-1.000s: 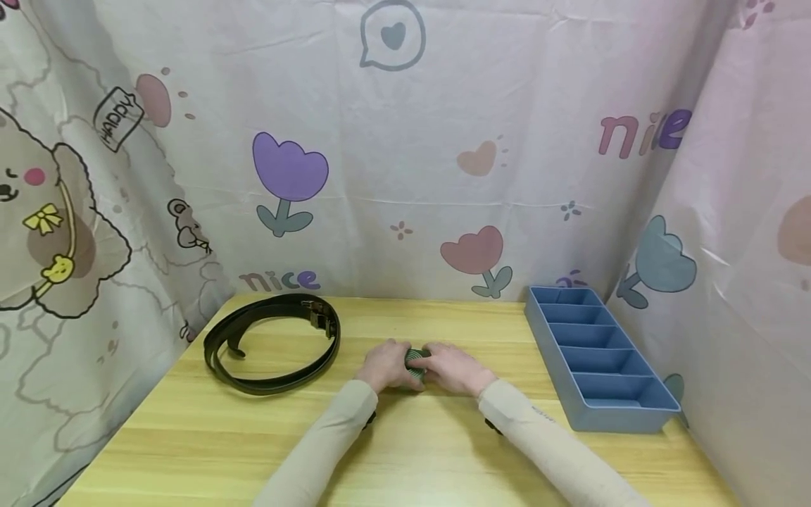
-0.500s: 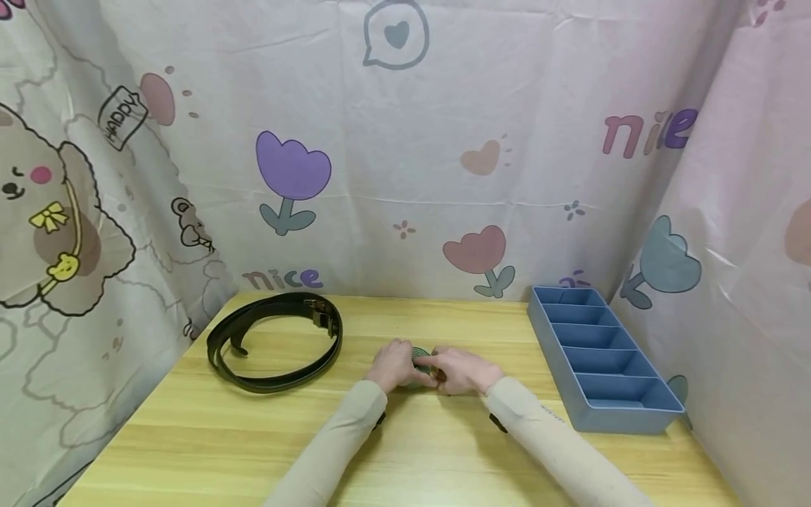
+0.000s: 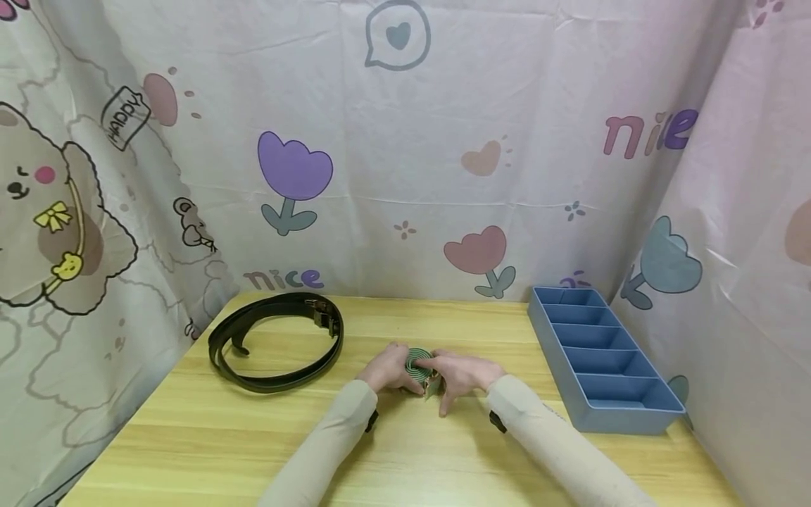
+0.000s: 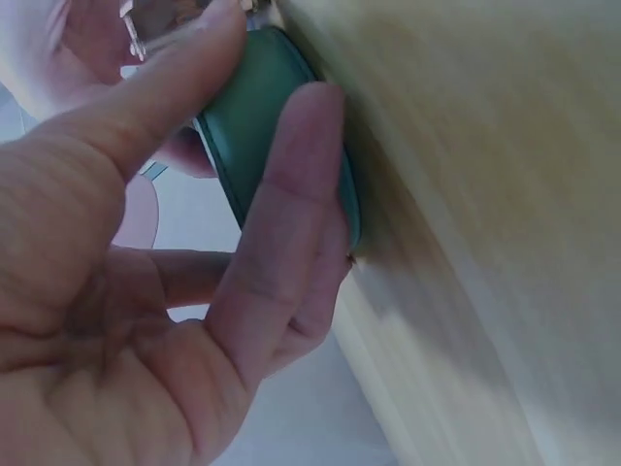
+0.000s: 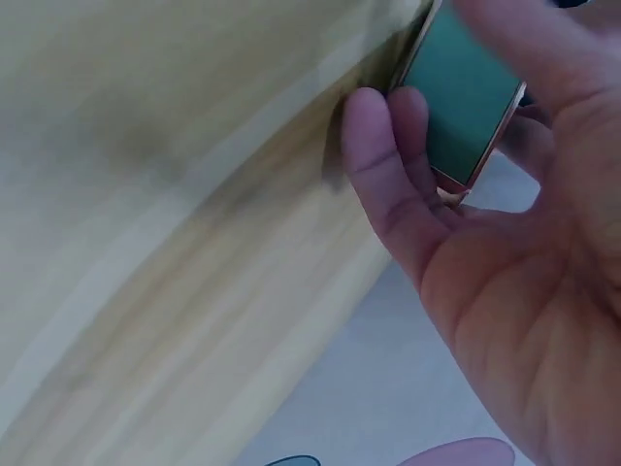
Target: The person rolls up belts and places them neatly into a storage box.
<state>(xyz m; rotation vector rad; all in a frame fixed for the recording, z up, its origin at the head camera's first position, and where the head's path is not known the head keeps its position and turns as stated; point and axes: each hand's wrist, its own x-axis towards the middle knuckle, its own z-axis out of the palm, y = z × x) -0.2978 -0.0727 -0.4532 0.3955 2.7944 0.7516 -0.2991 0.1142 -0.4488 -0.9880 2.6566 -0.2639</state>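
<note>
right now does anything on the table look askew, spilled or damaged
Nothing looks spilled or visibly damaged. Slightly untidy is the black belt on the left, lying in a loose loop, its end curling inward, unlike the rolled green belt.

Near the far left corner of the tabletop (image 3: 405, 458), a belt (image 3: 274, 386) is lying. Along the right edge a box (image 3: 566, 387) is standing, its far end sitting near the far right corner. Midway between those edges is resting a roll (image 3: 417, 356), the left hand (image 3: 387, 370) holding its left side, the right hand (image 3: 465, 373) its right. A buckle (image 3: 433, 386) is lying at the roll's near right side. Beyond the far edge a curtain (image 3: 393, 155) is hanging.
</note>
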